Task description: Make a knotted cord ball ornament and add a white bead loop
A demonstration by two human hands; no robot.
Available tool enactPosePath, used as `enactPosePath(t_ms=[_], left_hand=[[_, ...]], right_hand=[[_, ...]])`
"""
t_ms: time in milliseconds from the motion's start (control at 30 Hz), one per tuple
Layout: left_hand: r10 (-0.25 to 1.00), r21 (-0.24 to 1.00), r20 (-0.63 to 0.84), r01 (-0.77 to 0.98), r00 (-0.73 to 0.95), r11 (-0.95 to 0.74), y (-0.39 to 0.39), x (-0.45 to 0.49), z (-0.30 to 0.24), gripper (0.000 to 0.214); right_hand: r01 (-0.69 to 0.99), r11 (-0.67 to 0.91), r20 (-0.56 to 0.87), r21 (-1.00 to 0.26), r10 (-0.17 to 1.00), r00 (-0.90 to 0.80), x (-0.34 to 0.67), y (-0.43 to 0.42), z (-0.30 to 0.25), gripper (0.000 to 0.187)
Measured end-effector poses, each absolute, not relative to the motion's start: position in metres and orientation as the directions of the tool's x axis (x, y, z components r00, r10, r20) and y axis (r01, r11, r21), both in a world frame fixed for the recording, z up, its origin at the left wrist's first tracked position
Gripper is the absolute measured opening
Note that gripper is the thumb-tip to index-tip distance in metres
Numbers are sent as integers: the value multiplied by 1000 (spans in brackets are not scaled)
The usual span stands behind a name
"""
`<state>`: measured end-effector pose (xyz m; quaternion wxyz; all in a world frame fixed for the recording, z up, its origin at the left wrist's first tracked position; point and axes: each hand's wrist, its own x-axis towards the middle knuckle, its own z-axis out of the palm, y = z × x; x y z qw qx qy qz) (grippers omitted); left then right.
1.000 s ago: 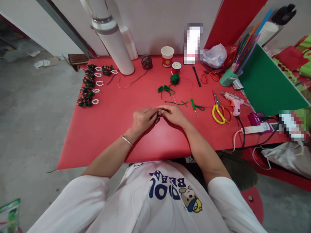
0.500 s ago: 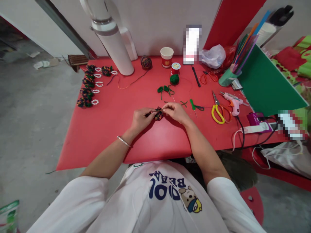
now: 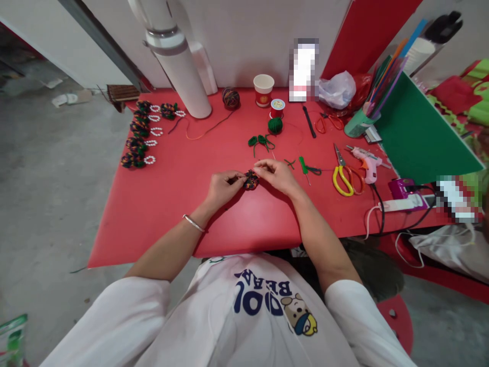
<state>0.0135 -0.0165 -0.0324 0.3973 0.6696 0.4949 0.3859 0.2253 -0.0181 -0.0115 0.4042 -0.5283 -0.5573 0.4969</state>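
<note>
A small dark multicoloured crocheted yarn piece [image 3: 251, 181] is between my two hands, near the front of the red table. My left hand [image 3: 225, 187] is closed, thumb and forefinger pinching the piece at its left edge. At its upper right edge is my right hand [image 3: 277, 174], thumb and fingertips drawn together on the yarn; the exact grip is too small to make out. Beyond the hands lie a green yarn bow [image 3: 260, 142] and a ball of green yarn [image 3: 275, 125]. A green-handled crochet hook [image 3: 303, 165] rests right of my right hand.
Several similar yarn pieces with bead loops [image 3: 136, 145] line the table's left edge. A white flask [image 3: 187, 81], a multicoloured yarn ball [image 3: 231, 98] and a paper cup [image 3: 263, 92] stand at the back. Yellow-and-orange scissors [image 3: 343, 178] and a pink glue gun [image 3: 369, 165] lie at right.
The fingers of my right hand have shifted slightly up at the piece's edge, showing more of the yarn. My left hand keeps its pinch in nearly the same place.
</note>
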Motion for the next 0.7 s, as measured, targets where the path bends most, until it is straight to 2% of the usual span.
enactPosePath(t_ms=[100, 200, 300, 433, 500, 633, 700], left_hand=[[972, 927, 103, 335, 213, -171, -18, 15, -32, 18], [973, 929, 98, 332, 208, -165, -17, 16, -33, 17], [973, 914, 104, 367, 204, -175, -15, 14, -35, 16], [974, 895, 95, 410, 208, -175, -14, 14, -34, 16], [976, 889, 89, 426, 199, -167, -15, 14, -32, 16], [981, 869, 70, 472, 180, -149, -15, 13, -29, 16], [982, 863, 59, 486, 180, -141, -15, 13, -27, 16]], right_hand=[[354, 90, 36, -931, 987, -155, 216, -17, -22, 22], [426, 126, 80, -896, 989, -124, 210, -15, -28, 16], [382, 78, 62, -921, 997, -54, 212, -13, -28, 16], [308, 28, 14, -951, 999, -45, 221, -12, -22, 21], [380, 40, 31, -924, 999, -30, 225, -13, -20, 21], [617, 72, 141, -783, 988, 64, 230, -14, -19, 19], [643, 80, 172, -762, 982, 81, 231, -14, -19, 18]])
